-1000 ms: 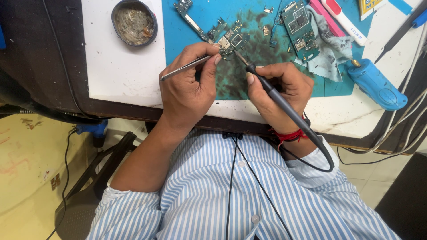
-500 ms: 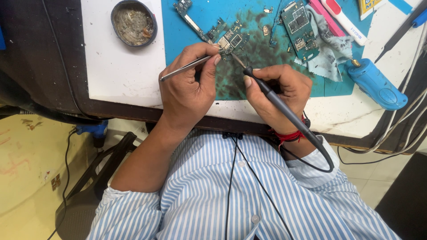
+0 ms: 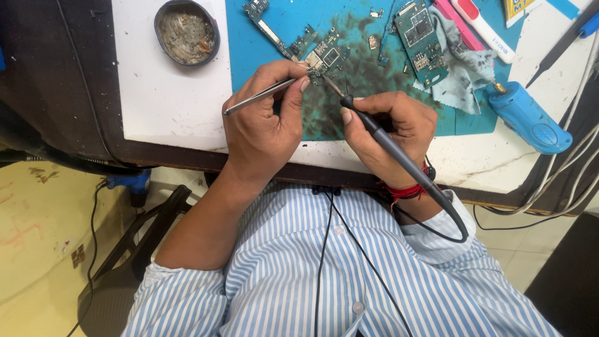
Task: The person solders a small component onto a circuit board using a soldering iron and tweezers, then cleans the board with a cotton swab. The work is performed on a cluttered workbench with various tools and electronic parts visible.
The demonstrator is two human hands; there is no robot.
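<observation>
I see my left hand (image 3: 262, 134) closed around a pair of thin metal tweezers (image 3: 259, 95), their tips resting at a small circuit board (image 3: 324, 59) that lies on the blue mat (image 3: 274, 62) near the middle of the tabletop (image 3: 162, 106). My right hand (image 3: 390, 134) grips a black soldering iron (image 3: 399, 156) like a pen, its tip angled up and left to touch the same board just beside the tweezers; its black cord loops back past my wrist, where a red thread band (image 3: 405, 188) sits. Around the work the mat is crowded: a long narrow board (image 3: 271, 28) runs up to the left of the small one, a larger green circuit board (image 3: 421, 37) lies to the upper right on a crumpled grey cloth (image 3: 458, 75), and small loose parts (image 3: 372, 42) are scattered between them. A round tin of dirty residue (image 3: 186, 31) stands on the bare white part of the tabletop to the left, well apart from my hands. To the right a blue handheld tool (image 3: 529, 118) lies across the mat's corner, with pale cables (image 3: 561, 181) trailing off the right edge. The near edge of the tabletop runs right under both wrists, so the freest room is the white strip left of the mat, below the tin
</observation>
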